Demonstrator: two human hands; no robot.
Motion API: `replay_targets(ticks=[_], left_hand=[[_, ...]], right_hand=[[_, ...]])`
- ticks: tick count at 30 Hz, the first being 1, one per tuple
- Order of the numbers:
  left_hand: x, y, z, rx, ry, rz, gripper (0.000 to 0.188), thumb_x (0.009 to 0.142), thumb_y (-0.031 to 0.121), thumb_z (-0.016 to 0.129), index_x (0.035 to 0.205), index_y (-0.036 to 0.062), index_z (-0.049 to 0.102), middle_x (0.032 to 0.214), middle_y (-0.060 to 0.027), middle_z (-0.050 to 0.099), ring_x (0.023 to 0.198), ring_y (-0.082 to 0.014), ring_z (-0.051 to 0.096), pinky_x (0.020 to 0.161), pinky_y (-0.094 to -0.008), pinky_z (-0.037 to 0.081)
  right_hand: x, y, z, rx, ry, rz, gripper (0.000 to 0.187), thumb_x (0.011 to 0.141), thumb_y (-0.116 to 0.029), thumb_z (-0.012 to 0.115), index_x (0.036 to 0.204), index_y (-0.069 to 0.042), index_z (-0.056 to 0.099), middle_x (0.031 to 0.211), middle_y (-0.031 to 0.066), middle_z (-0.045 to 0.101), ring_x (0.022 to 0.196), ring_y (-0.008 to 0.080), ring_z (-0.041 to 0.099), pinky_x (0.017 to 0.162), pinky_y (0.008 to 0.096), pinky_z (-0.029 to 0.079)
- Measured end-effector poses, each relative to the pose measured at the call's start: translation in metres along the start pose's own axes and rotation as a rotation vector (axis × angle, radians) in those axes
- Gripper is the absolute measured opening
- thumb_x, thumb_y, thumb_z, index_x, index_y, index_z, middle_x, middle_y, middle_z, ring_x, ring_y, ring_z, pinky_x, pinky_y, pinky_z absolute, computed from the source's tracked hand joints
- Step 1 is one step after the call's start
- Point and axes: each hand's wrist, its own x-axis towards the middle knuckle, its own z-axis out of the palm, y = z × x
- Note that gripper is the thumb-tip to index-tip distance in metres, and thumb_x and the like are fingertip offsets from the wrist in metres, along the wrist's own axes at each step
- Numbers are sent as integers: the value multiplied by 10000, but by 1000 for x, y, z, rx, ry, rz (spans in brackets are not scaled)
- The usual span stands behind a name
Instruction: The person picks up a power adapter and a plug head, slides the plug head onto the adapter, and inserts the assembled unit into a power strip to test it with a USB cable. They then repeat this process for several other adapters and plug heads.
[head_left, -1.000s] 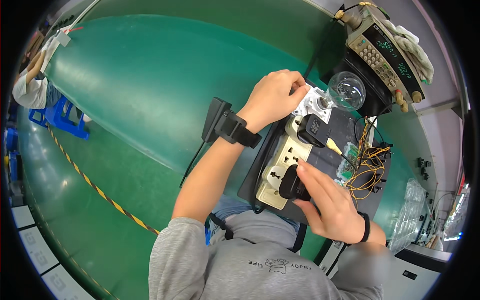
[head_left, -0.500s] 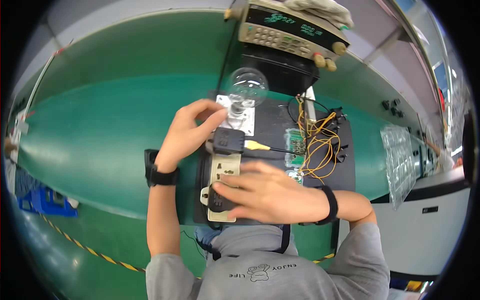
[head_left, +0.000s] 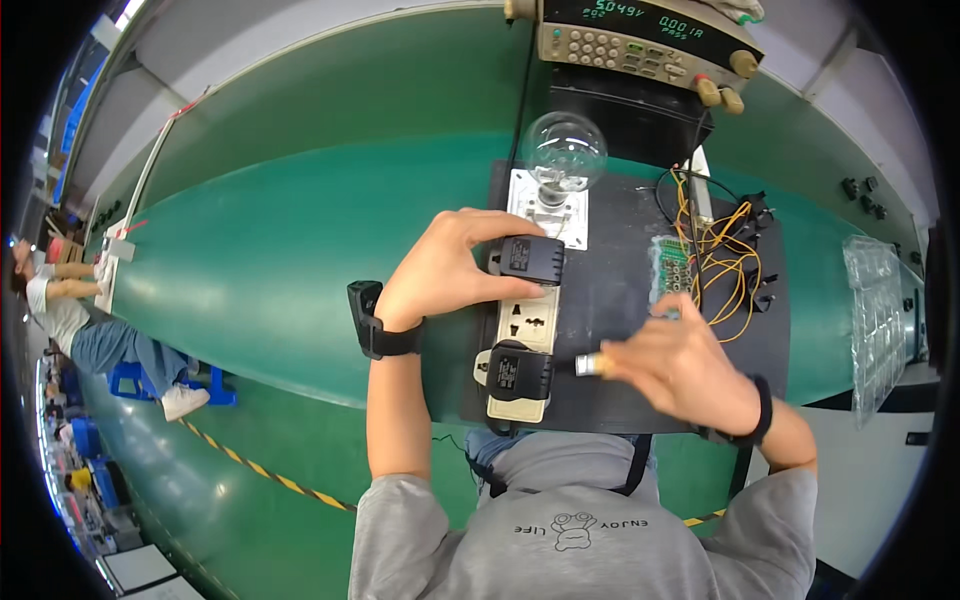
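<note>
A cream power strip (head_left: 533, 312) lies on a dark mat, with two black power adapters plugged into it. My left hand (head_left: 450, 268) is closed round the upper adapter (head_left: 533, 261), fingers at its far edge and thumb at its near edge. The lower adapter (head_left: 522, 374) sits at the strip's near end, untouched. In my right hand (head_left: 690, 365) is a USB plug (head_left: 588, 365) with a yellowish body. Its metal end points left toward the lower adapter, apart from it. The plug's cable is mostly hidden by the hand.
Behind the strip, a clear bulb (head_left: 565, 150) stands on a white plate (head_left: 575, 222). Right of it lie a green circuit board (head_left: 672, 262) and tangled yellow wires (head_left: 735, 285). A bench power supply (head_left: 650, 45) stands at the back. Clear plastic packaging (head_left: 872, 320) is far right; another person sits far left.
The USB plug has come out of the upper adapter and is now in my right hand, which has left the lower adapter and moved right. My left hand now grips the upper adapter. The view has shifted.
</note>
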Motion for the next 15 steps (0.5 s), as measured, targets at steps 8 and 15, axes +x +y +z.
replay_targets(ticks=[8, 15], left_hand=[[-5, -8, -15, -542, 816, 198, 508, 724, 104, 768, 1157, -38, 545, 1029, -109, 626, 918, -172, 603, 837, -291, 476], [5, -33, -13, -513, 952, -276, 432, 778, 161, 737, 1123, -32, 564, 966, -50, 626, 871, -116, 586, 816, -255, 454]], right_hand=[[-11, -16, 32, 40, 161, -20, 312, 684, -56, 737, 978, -8, 645, 693, 19, 628, 573, 141, 528, 705, 319, 344], [-7, -23, 31, -26, 163, -22, 334, 686, -58, 738, 998, 1, 633, 645, 4, 579, 536, 150, 504, 656, 313, 337]])
